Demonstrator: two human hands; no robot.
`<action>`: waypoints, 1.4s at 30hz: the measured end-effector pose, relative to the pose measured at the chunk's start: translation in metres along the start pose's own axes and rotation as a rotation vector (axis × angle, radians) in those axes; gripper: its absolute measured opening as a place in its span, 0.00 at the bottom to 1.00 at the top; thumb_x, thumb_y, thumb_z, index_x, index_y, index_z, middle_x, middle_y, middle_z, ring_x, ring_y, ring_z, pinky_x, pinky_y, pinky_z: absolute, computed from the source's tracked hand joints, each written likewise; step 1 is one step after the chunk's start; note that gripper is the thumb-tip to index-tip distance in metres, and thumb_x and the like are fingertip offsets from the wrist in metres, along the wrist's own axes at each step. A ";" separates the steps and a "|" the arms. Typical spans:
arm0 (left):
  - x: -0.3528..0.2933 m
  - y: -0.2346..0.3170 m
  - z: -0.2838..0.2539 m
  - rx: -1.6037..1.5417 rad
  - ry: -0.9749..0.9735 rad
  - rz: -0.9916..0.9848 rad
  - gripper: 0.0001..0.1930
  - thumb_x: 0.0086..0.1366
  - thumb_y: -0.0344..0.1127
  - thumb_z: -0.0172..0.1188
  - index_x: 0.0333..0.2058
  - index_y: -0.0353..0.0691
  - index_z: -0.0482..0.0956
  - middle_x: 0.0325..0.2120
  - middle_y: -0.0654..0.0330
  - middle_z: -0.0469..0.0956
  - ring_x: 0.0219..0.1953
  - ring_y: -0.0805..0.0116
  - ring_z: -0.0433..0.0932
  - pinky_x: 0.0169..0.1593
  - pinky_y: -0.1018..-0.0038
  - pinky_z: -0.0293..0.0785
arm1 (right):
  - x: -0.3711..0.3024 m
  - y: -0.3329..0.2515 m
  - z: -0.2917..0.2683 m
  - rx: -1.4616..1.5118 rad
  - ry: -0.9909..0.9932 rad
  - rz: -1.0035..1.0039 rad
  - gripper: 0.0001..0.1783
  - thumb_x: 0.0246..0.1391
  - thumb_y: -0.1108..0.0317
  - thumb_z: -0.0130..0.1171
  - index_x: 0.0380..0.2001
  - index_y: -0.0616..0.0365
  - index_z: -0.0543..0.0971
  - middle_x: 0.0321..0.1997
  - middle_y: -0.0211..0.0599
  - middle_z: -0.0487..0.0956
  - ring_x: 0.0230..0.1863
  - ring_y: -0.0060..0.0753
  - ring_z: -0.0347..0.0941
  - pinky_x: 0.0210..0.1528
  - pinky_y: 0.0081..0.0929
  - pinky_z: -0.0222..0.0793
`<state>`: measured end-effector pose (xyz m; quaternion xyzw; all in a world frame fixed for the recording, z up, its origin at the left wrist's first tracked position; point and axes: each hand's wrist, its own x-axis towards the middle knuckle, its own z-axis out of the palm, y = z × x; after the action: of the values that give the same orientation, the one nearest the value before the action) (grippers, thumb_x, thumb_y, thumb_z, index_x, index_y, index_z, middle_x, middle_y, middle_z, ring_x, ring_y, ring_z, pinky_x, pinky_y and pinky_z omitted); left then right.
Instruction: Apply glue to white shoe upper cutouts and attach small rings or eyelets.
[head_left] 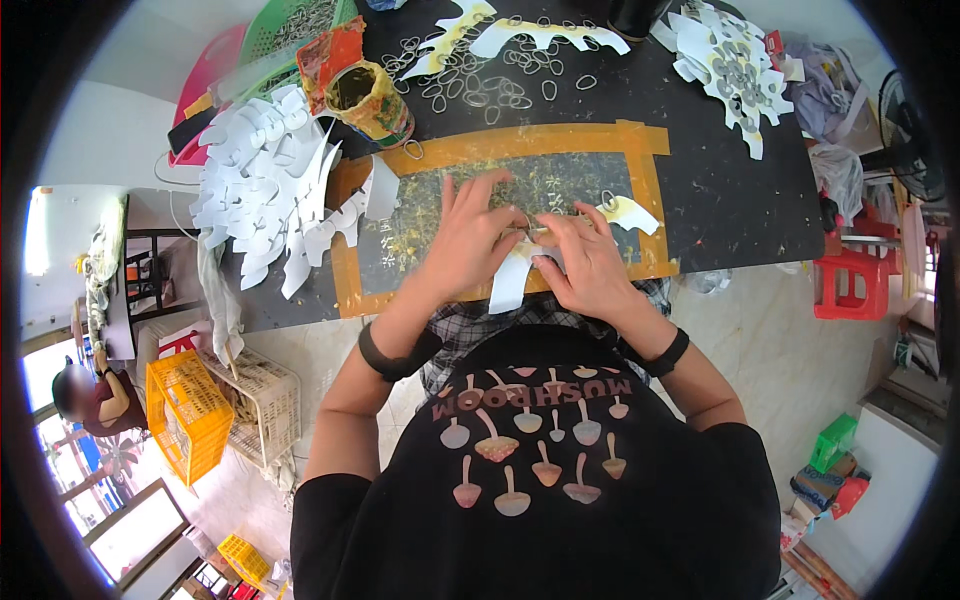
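Both hands meet over the near part of a taped work sheet [440, 190]. Between them is a white cut-out piece [510, 285] with yellowish glue at its upper end; its lower strip hangs toward me. My left hand [462, 235] pinches with thumb and forefinger at a small metal ring [531, 233] at the glued end, other fingers raised. My right hand [590, 268] is closed on the same piece, thumb on its edge. The fingers partly hide the ring. Another glued white piece [632, 214] lies just right of my right hand.
A pile of white cut-outs [262, 170] covers the table's left side, beside a glue-smeared can [368, 100]. Loose metal rings [480, 88] lie at the back. More pieces with rings [735, 75] are stacked back right. A green basket [290, 30] of rings stands back left.
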<state>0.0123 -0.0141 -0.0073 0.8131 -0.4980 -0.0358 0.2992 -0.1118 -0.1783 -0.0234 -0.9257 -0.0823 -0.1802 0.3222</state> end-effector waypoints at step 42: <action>-0.018 0.006 0.000 0.054 0.183 0.284 0.19 0.57 0.22 0.58 0.48 0.35 0.67 0.42 0.54 0.78 0.47 0.55 0.77 0.66 0.37 0.45 | -0.011 0.003 0.010 -0.170 -0.007 -0.038 0.18 0.46 0.71 0.59 0.44 0.47 0.81 0.41 0.23 0.77 0.56 0.33 0.69 0.68 0.68 0.37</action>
<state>-0.0013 -0.0013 -0.0090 0.7423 -0.5792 0.0944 0.3235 -0.1183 -0.1751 -0.0369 -0.9486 -0.0853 -0.1894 0.2388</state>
